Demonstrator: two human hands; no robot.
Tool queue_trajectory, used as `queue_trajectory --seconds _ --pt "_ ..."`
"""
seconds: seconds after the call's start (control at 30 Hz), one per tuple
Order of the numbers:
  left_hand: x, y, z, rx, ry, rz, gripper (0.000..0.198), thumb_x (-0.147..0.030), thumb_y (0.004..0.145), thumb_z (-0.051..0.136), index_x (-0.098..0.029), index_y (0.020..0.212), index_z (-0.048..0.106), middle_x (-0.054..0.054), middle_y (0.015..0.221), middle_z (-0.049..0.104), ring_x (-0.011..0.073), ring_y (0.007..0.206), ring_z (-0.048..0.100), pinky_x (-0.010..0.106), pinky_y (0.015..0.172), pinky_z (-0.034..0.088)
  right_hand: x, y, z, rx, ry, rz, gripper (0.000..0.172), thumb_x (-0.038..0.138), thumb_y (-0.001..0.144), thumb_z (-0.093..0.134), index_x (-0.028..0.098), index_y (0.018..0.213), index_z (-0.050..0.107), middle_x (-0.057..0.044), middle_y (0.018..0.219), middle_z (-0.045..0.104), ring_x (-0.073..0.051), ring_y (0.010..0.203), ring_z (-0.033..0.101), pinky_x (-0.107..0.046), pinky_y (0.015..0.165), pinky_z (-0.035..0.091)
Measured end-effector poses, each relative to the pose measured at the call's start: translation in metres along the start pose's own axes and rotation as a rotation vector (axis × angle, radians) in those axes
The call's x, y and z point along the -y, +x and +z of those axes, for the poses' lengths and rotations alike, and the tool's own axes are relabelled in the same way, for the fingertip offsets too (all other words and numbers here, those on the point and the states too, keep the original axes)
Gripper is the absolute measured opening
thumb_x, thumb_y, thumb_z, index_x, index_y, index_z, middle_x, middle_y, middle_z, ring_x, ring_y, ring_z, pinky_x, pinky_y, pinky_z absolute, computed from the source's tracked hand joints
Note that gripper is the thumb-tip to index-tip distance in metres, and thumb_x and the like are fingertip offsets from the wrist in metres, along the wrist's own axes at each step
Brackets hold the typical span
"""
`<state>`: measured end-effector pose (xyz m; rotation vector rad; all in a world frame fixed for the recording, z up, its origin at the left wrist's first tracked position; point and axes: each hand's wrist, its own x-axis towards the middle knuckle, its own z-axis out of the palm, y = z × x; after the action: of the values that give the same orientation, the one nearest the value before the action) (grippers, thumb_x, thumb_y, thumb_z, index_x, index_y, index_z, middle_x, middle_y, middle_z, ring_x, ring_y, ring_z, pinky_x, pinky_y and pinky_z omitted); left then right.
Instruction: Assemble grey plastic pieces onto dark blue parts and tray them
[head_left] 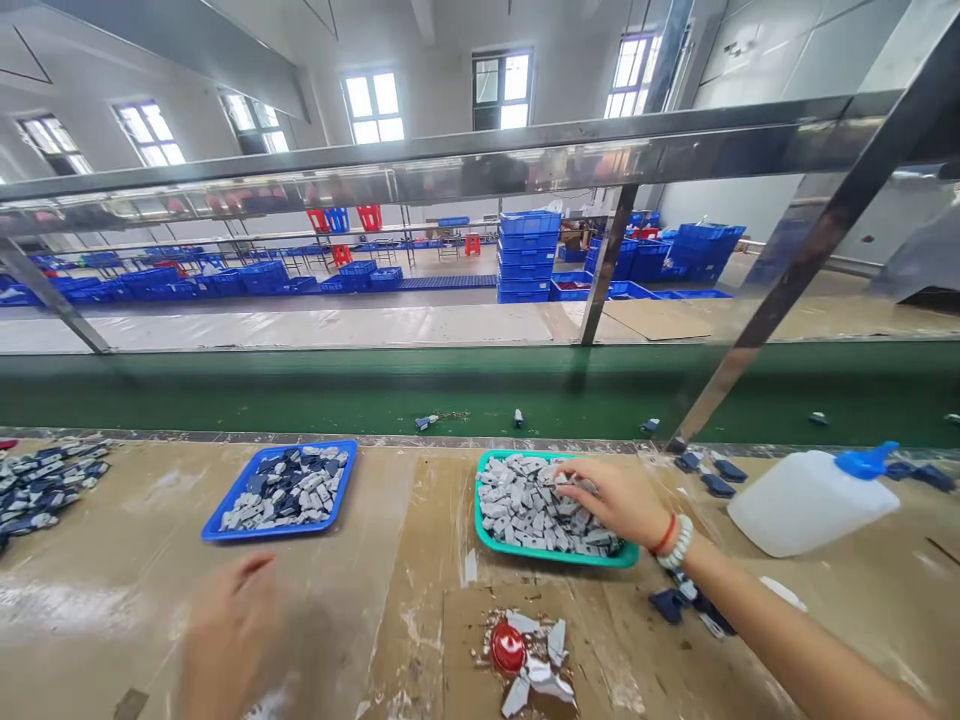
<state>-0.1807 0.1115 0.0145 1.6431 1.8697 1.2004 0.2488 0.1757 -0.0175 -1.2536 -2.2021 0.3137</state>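
My right hand [611,500] reaches over the right end of a green tray [480,520] heaped with small grey plastic pieces [525,505]. Its thumb and index finger are apart at the pieces, and I see nothing held between them. My left hand [232,625] is smeared by motion over the table, below a blue tray [341,495] of mixed grey and dark blue pieces [296,485]. Whether that hand holds anything is not visible. Between my hands, near the front, a round red cap or dish [508,648] sits among white scraps [551,680].
A white bottle with a blue cap [806,505] stands at right, near dark blue parts [667,605]. Another pile of parts [49,485] lies far left. Beyond the table runs a green conveyor belt [300,390] carrying a few small parts, with metal posts [609,265] behind.
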Motion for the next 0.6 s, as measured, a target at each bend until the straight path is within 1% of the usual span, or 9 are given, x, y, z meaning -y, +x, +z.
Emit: queue_trajectory --seconds 0.03,0.07,0.13,0.2,0.27,0.33,0.4,0.5,0.6 --pt "-0.009 0.024 0.021 0.043 -0.002 0.06 0.021 -0.037 0.083 0.062 -0.021 0.098 0.064 0.006 0.105 0.063 0.0286 0.111 0.051 0.052 0.103 0.032 0.003 -0.005 0.0 -0.036 0.146 0.074 0.023 0.029 0.091 0.049 0.017 0.104 0.065 -0.008 0.09 0.069 -0.018 0.079 0.065 -0.033 0.072 0.054" --pt "-0.019 0.047 0.043 0.088 -0.016 0.108 0.02 -0.035 0.083 0.064 -0.019 0.095 0.064 0.006 0.1 0.064 0.0267 0.108 0.053 0.05 0.103 0.034 0.007 -0.01 -0.001 -0.062 0.327 0.159 0.028 0.034 0.091 0.048 0.017 0.107 0.063 -0.007 0.085 0.069 -0.018 0.073 0.065 -0.033 0.068 0.055" --pt "-0.044 0.09 0.086 0.191 -0.056 0.175 0.024 -0.033 0.087 0.06 -0.015 0.102 0.062 0.007 0.105 0.062 0.0233 0.101 0.057 0.046 0.093 0.044 0.017 -0.023 -0.001 -0.08 0.701 0.331 0.039 0.045 0.087 0.054 0.017 0.112 0.062 -0.006 0.077 0.069 -0.018 0.067 0.066 -0.033 0.063 0.056" --pt "-0.071 0.117 0.119 0.278 -0.104 0.226 0.029 -0.032 0.089 0.057 -0.013 0.111 0.057 0.009 0.111 0.059 0.0221 0.098 0.059 0.043 0.085 0.05 0.026 -0.037 -0.003 -0.093 0.945 0.468 0.047 0.049 0.079 0.063 0.016 0.113 0.062 -0.007 0.077 0.07 -0.019 0.069 0.067 -0.033 0.064 0.057" --pt "-0.094 0.13 0.139 0.353 -0.151 0.264 0.033 -0.033 0.09 0.056 -0.013 0.116 0.055 0.009 0.114 0.057 0.022 0.097 0.059 0.04 0.083 0.052 0.034 -0.054 -0.004 -0.135 1.072 0.588 0.052 0.049 0.071 0.072 0.016 0.109 0.062 -0.008 0.082 0.07 -0.019 0.072 0.068 -0.034 0.067 0.057" --pt "-0.109 0.134 0.149 0.414 -0.185 0.279 0.034 -0.033 0.091 0.054 -0.012 0.117 0.054 0.01 0.115 0.056 0.0201 0.095 0.06 0.038 0.082 0.052 0.04 -0.071 -0.002 -0.185 1.093 0.689 0.051 0.049 0.065 0.076 0.016 0.102 0.064 -0.007 0.083 0.07 -0.019 0.072 0.068 -0.034 0.069 0.057" --pt "-0.115 0.133 0.15 0.456 -0.192 0.265 0.033 -0.032 0.092 0.053 -0.01 0.117 0.054 0.01 0.113 0.056 0.018 0.091 0.06 0.037 0.08 0.053 0.047 -0.089 0.004 -0.224 1.007 0.727 0.043 0.047 0.066 0.076 0.017 0.094 0.065 -0.007 0.082 0.069 -0.019 0.073 0.067 -0.033 0.071 0.057" --pt "-0.111 0.13 0.146 0.486 -0.155 0.215 0.033 -0.029 0.092 0.054 -0.008 0.117 0.052 0.01 0.11 0.057 0.0177 0.089 0.061 0.037 0.076 0.053 0.062 -0.114 0.019 -0.227 0.755 0.609 0.026 0.041 0.077 0.069 0.019 0.09 0.067 -0.008 0.093 0.067 -0.018 0.081 0.064 -0.032 0.074 0.055" --pt "-0.103 0.127 0.136 0.482 -0.095 0.173 0.033 -0.029 0.091 0.055 -0.009 0.117 0.052 0.01 0.112 0.057 0.0197 0.093 0.06 0.039 0.078 0.053 0.078 -0.132 0.034 -0.12 0.476 0.463 0.017 0.032 0.089 0.056 0.02 0.095 0.067 -0.006 0.089 0.065 -0.017 0.076 0.061 -0.03 0.069 0.053"
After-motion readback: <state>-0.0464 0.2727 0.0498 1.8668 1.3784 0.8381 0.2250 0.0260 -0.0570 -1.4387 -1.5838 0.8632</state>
